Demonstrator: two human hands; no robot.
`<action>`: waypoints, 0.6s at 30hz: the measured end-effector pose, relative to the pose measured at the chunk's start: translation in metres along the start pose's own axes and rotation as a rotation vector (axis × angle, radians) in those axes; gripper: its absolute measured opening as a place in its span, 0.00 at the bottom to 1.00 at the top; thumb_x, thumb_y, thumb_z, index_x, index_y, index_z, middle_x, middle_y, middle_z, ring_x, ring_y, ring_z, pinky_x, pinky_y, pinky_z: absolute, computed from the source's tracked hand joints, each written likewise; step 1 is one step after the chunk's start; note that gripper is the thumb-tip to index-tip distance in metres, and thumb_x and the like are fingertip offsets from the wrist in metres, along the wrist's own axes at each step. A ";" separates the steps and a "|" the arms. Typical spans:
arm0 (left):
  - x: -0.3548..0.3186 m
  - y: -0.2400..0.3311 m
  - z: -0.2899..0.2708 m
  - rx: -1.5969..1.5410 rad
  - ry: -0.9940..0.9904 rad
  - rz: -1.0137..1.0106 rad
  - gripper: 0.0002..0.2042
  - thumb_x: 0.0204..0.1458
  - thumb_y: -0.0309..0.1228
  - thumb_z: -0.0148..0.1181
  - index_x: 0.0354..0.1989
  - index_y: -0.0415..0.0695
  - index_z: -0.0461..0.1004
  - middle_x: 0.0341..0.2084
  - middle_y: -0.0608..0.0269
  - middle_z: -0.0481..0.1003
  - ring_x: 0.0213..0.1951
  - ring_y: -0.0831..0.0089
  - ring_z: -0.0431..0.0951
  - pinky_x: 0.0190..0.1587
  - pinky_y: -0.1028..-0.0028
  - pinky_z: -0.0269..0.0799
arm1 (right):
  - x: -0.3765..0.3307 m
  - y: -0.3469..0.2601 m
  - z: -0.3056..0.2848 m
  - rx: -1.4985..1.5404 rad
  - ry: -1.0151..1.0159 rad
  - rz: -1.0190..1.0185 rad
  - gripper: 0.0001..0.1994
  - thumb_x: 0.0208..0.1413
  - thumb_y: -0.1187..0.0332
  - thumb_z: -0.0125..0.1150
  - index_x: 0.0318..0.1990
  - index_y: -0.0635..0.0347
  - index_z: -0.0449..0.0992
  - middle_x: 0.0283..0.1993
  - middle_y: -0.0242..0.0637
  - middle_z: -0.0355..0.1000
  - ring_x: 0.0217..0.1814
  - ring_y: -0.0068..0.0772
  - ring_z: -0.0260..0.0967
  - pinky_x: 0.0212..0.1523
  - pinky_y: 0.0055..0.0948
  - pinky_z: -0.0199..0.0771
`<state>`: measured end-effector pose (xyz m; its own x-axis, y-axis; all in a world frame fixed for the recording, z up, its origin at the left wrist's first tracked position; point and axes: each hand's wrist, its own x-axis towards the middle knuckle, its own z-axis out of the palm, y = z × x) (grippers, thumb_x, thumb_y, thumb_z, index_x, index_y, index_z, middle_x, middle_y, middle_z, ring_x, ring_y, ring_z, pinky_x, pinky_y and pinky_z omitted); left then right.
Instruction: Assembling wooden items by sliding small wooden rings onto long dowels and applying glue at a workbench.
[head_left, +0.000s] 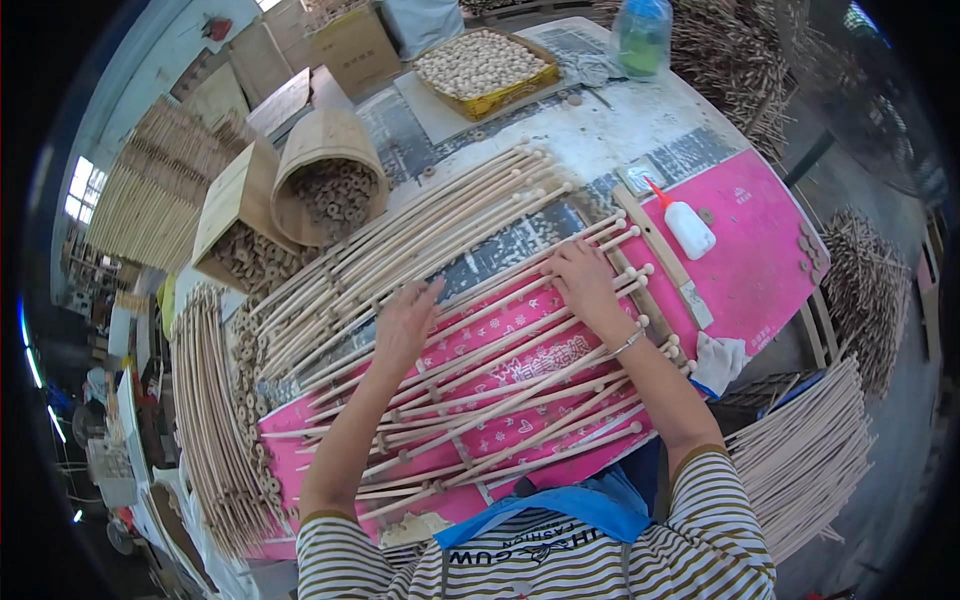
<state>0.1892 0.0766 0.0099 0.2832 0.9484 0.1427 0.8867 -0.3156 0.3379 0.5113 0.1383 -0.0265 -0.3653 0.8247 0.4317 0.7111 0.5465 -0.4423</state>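
Both hands, left hand (405, 322) and right hand (583, 280), lie open, palms flat on loose wooden dowels (480, 390) across the bench (760, 250), while seemingly finished ones (420, 225) sit stacked behind.

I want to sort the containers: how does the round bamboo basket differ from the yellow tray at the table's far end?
The round bamboo basket lies tipped on its side; the yellow tray sits flat. The basket is deep and holds dark wooden rings; the tray is shallow and holds pale round beads. Both hold small wooden parts.
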 end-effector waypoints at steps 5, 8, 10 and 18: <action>0.018 -0.031 0.007 0.355 0.162 0.008 0.23 0.52 0.26 0.60 0.60 0.51 0.73 0.46 0.62 0.73 0.48 0.59 0.75 0.49 0.60 0.70 | -0.001 -0.015 -0.006 -0.020 0.019 -0.031 0.19 0.45 0.76 0.66 0.49 0.51 0.78 0.51 0.33 0.72 0.59 0.39 0.66 0.59 0.41 0.66; 0.027 -0.036 0.011 0.404 0.189 0.047 0.22 0.52 0.23 0.55 0.58 0.52 0.74 0.40 0.62 0.72 0.45 0.61 0.75 0.46 0.61 0.70 | 0.001 -0.013 -0.002 -0.030 -0.016 -0.017 0.24 0.48 0.76 0.65 0.56 0.52 0.76 0.61 0.36 0.69 0.67 0.41 0.62 0.67 0.44 0.61; 0.032 -0.033 0.011 0.399 0.170 0.064 0.21 0.52 0.22 0.55 0.56 0.51 0.75 0.39 0.62 0.72 0.45 0.62 0.75 0.46 0.62 0.70 | 0.003 -0.005 0.005 -0.065 -0.058 -0.101 0.26 0.50 0.75 0.64 0.60 0.52 0.73 0.66 0.37 0.66 0.72 0.43 0.57 0.71 0.48 0.57; 0.039 -0.021 0.013 0.225 0.100 0.094 0.22 0.50 0.19 0.56 0.53 0.54 0.78 0.38 0.59 0.72 0.44 0.57 0.76 0.42 0.59 0.74 | 0.006 0.003 0.013 0.005 -0.102 -0.073 0.24 0.48 0.75 0.66 0.56 0.50 0.76 0.65 0.37 0.66 0.70 0.43 0.59 0.68 0.46 0.60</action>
<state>0.1860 0.1203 -0.0038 0.3406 0.9040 0.2585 0.9203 -0.3768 0.1050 0.5032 0.1470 -0.0353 -0.4751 0.7932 0.3811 0.6776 0.6060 -0.4166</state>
